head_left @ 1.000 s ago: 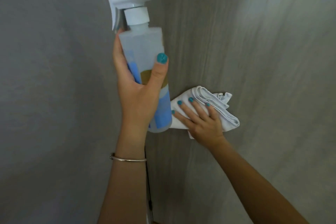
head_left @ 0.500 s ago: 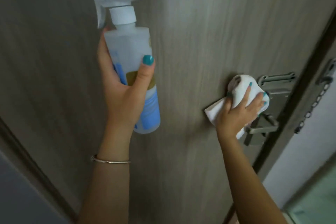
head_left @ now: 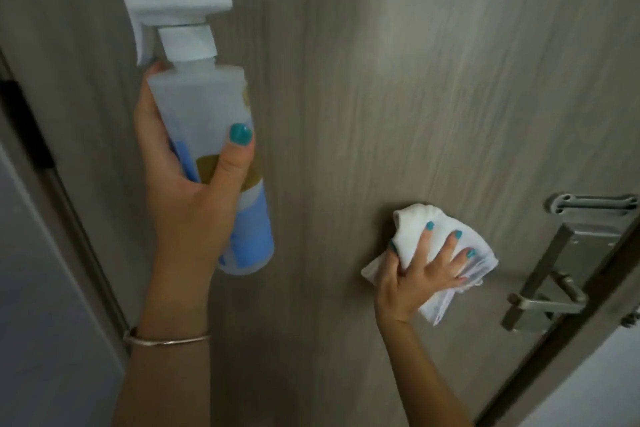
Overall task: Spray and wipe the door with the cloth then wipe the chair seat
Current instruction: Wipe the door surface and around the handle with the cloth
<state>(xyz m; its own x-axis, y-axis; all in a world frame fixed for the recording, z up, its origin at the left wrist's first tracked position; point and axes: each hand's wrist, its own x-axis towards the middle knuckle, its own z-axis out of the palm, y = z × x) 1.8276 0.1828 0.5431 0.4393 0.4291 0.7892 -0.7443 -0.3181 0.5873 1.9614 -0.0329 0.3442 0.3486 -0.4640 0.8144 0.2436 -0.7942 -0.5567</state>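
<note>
A grey wood-grain door fills the view. My left hand grips a translucent spray bottle with a white trigger head and a blue label, held upright in front of the door's left half. My right hand presses a bunched white cloth flat against the door, fingers spread over it, just left of the handle. No chair is in view.
A metal lever handle with its plate sits at the door's right edge, with a chain-latch bracket above it. The dark door frame runs along the right, a dark hinge-side edge along the left.
My right hand slid the cloth from beside the bottle rightward to the handle, then slightly back left. The view shifted, and the bottle stays held up.
</note>
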